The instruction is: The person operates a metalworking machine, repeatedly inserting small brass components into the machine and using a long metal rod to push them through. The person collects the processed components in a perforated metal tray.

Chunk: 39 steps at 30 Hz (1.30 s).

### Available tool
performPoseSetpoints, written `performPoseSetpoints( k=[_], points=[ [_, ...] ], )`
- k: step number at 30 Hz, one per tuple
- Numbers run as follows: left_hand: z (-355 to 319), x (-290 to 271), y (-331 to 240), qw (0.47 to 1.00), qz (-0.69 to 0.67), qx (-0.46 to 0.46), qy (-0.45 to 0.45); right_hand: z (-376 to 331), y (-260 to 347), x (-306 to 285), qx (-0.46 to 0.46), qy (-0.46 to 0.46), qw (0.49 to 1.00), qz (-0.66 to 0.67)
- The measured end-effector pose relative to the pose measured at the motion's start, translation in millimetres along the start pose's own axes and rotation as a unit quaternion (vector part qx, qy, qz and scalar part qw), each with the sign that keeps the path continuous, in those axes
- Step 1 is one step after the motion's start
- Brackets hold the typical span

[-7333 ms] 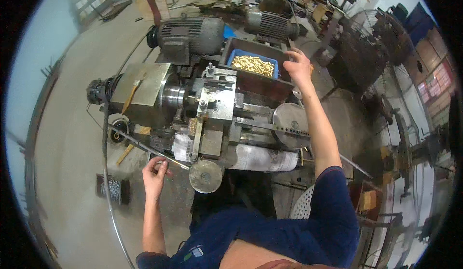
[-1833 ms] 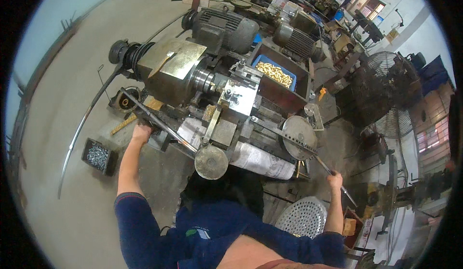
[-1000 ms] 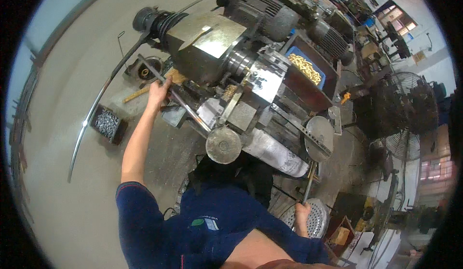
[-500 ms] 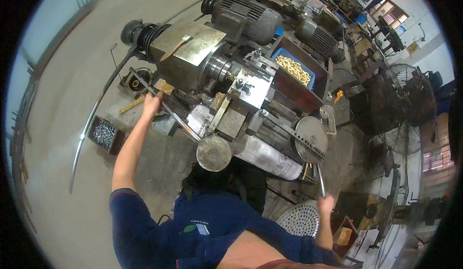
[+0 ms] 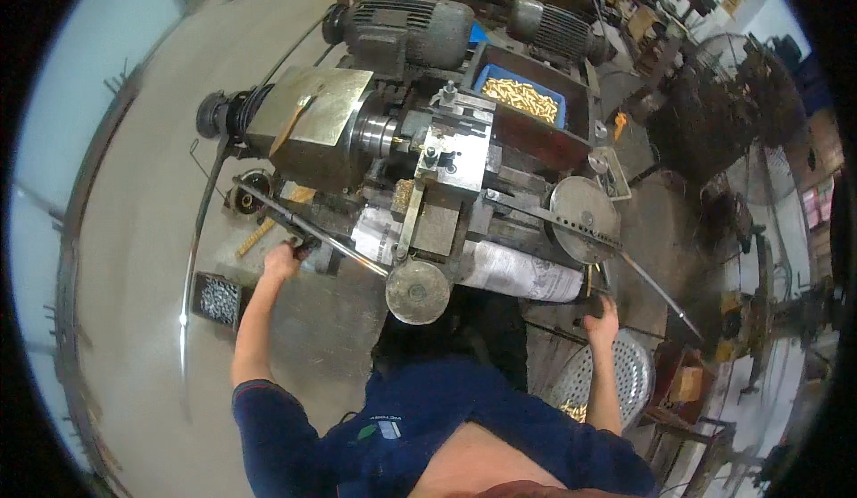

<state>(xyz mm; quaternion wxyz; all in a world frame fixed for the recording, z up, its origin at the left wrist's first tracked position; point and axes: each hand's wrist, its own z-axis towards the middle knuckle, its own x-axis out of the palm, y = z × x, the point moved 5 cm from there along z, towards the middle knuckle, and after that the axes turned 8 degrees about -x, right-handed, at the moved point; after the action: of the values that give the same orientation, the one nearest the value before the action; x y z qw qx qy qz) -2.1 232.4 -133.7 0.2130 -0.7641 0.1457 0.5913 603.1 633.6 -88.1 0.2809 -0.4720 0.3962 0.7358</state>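
Head view: my left hand [image 5: 282, 261] is wrapped around the long feed lever [image 5: 308, 230] at nine o'clock of the lathe [image 5: 420, 168], fingers pressed together on the bar; half a second ago it gripped the same bar, so the hold has stayed. My right hand [image 5: 603, 312] has come up to the thin rod [image 5: 656, 284] below the round disc [image 5: 582, 219] at four o'clock, fingers curled around a dark handle there. Both controls now look engaged.

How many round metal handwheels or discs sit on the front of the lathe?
2: a small grey handwheel at the lower centre, between the person's hands, and a larger flat perforated disc to its right, above the right hand. Others may be hidden.
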Motion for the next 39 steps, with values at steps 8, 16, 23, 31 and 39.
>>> performPoseSetpoints(
  k=[8,16,23,31,39],
  points=[
    [-6.3,110.3,-18.5,0.97,-0.078,-0.201,-0.115,-16.0,29.7,24.7,0.004,0.099,0.987,0.123],
    [10.9,63.4,-0.4,0.989,0.118,-0.027,0.086,52.0,91.4,-45.0,-0.048,0.096,0.988,0.113],
    [-26.8,43.5,4.4,0.96,-0.155,-0.131,0.194,139.1,261.5,-80.0,-0.305,0.031,0.933,0.187],
    [-99.7,-171.2,89.3,0.945,-0.148,-0.098,-0.273,189.3,466.9,-6.0,-0.462,0.107,0.877,0.079],
    [-114.0,-141.4,191.1,0.955,0.001,-0.248,-0.162,196.6,486.8,43.2,-0.392,0.163,0.905,0.026]
  ],
)
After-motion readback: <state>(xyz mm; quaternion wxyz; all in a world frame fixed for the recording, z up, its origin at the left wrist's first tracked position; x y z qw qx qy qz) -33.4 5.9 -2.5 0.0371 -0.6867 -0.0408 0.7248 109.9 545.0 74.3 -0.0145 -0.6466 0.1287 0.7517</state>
